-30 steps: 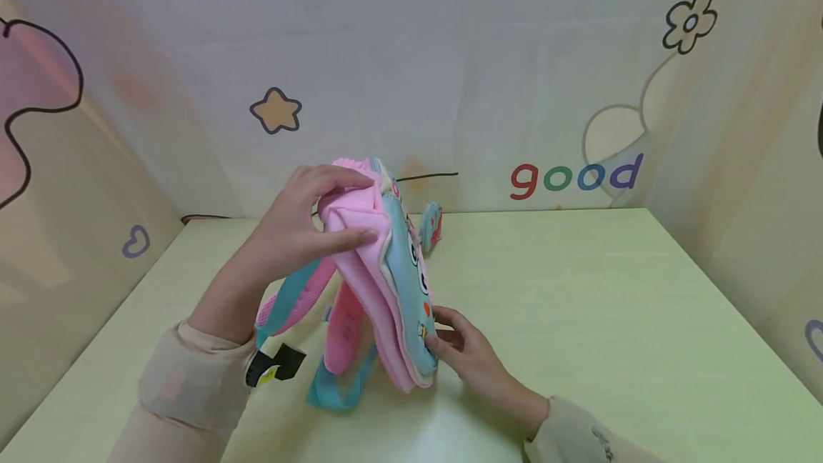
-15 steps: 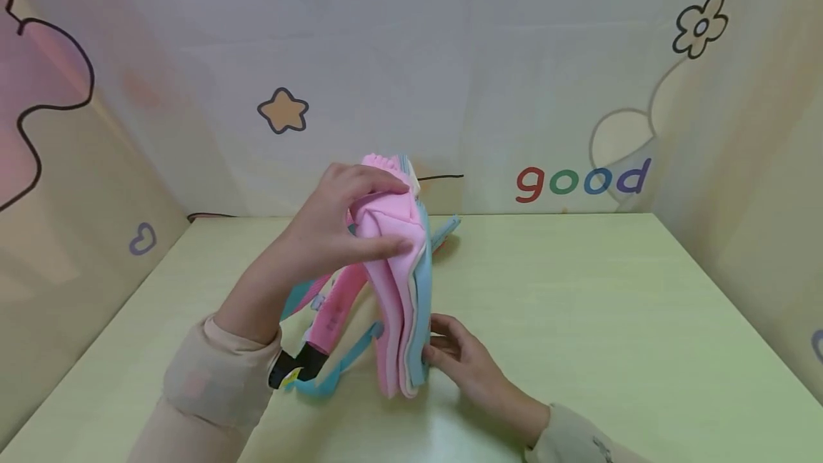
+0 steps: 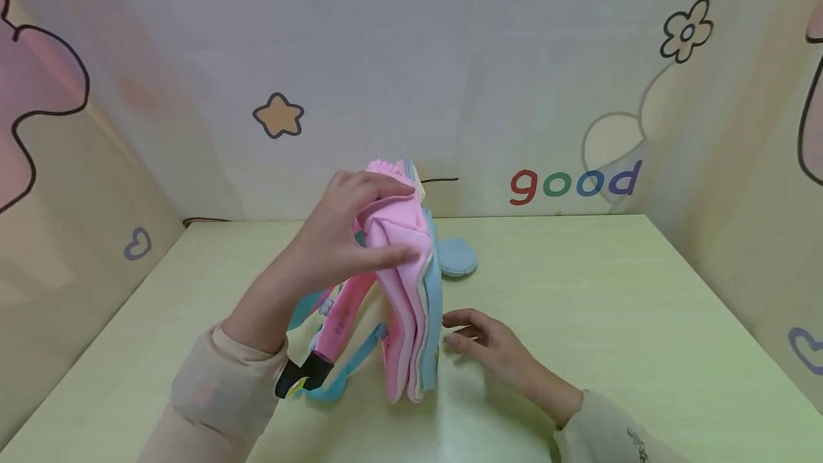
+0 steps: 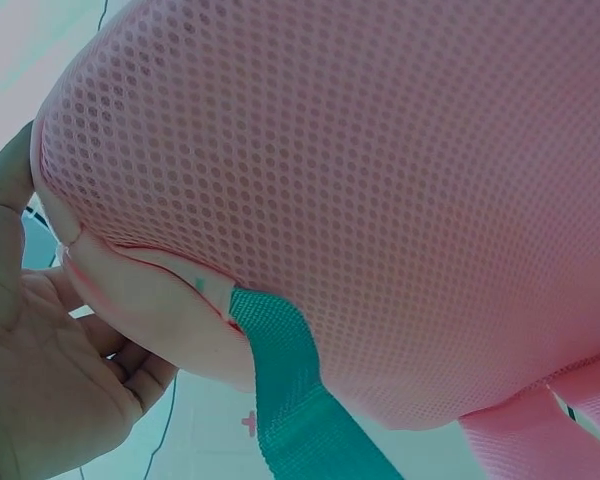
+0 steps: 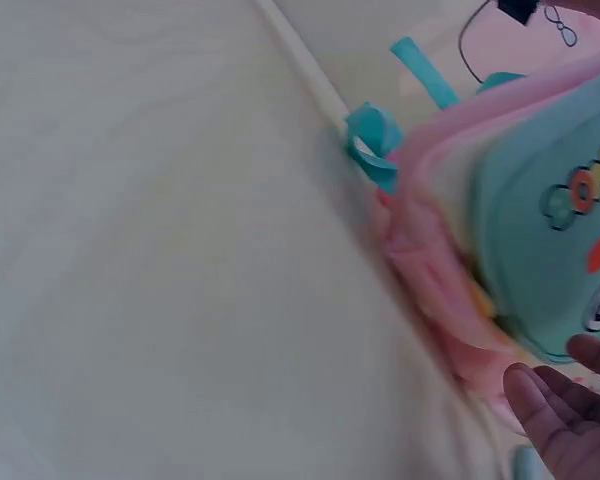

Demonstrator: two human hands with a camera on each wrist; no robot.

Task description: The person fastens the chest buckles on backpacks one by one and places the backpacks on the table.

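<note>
A small pink backpack [image 3: 400, 291] stands on the table, its side turned to the head view. My left hand [image 3: 341, 234] grips its upper side corner, thumb on the near side and fingers over the top. In the left wrist view, the pink mesh back [image 4: 330, 180] fills most of the frame, with a teal strap [image 4: 285, 365] hanging from it. The front panel [image 5: 545, 210] is teal with a cartoon eye and letters. My right hand [image 3: 504, 359] hovers just right of this panel, fingers loosely bent, holding nothing.
A rounded light-blue piece [image 3: 459, 257] shows beside the backpack's far front; its attachment is hidden. Pink shoulder straps and a black buckle [image 3: 304, 374] hang at the left. The pale table [image 3: 611, 306] meets a patterned cloth backdrop [image 3: 360, 77].
The backpack has turned and shifted right, hiding its cartoon front from the head view. My right hand has come off the front panel and moved right. The light-blue piece has swung to show its flat side.
</note>
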